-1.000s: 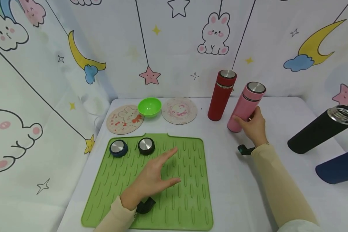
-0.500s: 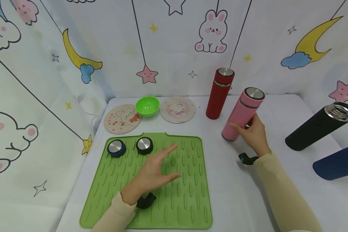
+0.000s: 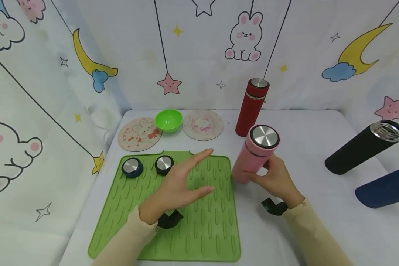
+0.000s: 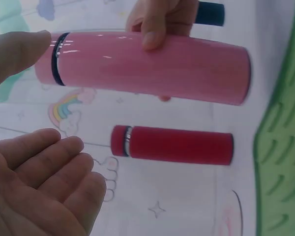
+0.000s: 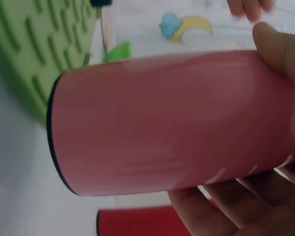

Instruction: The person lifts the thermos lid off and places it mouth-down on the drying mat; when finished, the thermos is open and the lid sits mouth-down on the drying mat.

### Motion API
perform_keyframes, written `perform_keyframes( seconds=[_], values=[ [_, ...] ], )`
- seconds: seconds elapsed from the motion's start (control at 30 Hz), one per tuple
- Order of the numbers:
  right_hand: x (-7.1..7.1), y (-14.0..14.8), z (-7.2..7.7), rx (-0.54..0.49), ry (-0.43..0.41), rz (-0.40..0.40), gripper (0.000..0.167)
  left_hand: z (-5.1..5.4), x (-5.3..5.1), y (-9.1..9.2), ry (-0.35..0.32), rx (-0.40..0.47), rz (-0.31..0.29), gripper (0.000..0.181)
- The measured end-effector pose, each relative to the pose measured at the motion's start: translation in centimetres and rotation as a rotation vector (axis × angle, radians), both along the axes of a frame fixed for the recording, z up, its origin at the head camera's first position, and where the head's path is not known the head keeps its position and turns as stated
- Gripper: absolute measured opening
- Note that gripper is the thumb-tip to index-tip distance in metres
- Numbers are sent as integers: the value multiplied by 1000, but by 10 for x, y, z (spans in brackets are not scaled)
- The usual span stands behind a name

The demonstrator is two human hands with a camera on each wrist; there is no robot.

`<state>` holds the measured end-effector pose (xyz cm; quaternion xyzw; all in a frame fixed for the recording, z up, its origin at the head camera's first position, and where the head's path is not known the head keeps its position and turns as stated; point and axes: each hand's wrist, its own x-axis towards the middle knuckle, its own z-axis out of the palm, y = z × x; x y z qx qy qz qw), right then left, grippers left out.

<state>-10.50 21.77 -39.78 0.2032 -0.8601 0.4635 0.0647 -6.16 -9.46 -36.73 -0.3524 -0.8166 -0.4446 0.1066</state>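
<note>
A pink thermos (image 3: 252,157) with a steel-topped lid (image 3: 264,136) is gripped by my right hand (image 3: 276,181), thumb on the near side. In the head view its base is close to the right edge of the green mat (image 3: 206,221). My left hand (image 3: 179,184) hovers over that mat, fingers spread, thumb apart, holding nothing. In the left wrist view the lid end of the pink thermos (image 4: 152,69) lies between left thumb and fingers; contact cannot be told. A red thermos (image 3: 251,111) stands upright behind, lid on.
On the mat sit a blue lid (image 3: 132,167) and a black lid (image 3: 164,164). A green bowl (image 3: 168,120) stands between two round coasters, rabbit-patterned (image 3: 139,135) and pink-printed (image 3: 203,125). At right are a lidless black thermos (image 3: 359,149) and a dark blue one (image 3: 385,188).
My right hand has brought the pink thermos left and nearer, from beside the red thermos to the mat's right edge. The left hand has shifted slightly, its fingers still spread.
</note>
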Motion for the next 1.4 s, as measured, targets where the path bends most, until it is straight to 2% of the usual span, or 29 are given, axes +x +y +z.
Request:
perform_keyframes(
  seconds=[0.13,0.23,0.37,0.47,0.6,0.77,0.9,1.13,1.2,1.4],
  values=[
    [13,-16,2,-52,52,190,65,15,-2,8,-38,74,-89,90],
    [23,-26,6,-67,14,286,71,27,-4,14,-76,148,-196,95],
    [34,-35,9,-89,-28,378,82,46,-6,22,-64,203,-355,102],
    [39,-42,8,-123,-14,479,79,57,-7,26,-52,204,-459,102],
    [43,-50,7,-138,43,615,66,65,-8,27,-33,158,-553,99],
    [46,-52,5,-104,107,665,65,67,-6,25,-24,115,-631,94],
    [47,-50,4,-88,133,652,66,67,-5,24,10,111,-644,84],
    [45,-46,5,-90,164,584,63,68,-4,25,61,151,-604,75],
    [45,-44,5,-79,175,546,68,67,-3,26,67,162,-565,75],
    [45,-44,6,-27,187,400,76,61,2,28,97,178,-378,78]
  ],
)
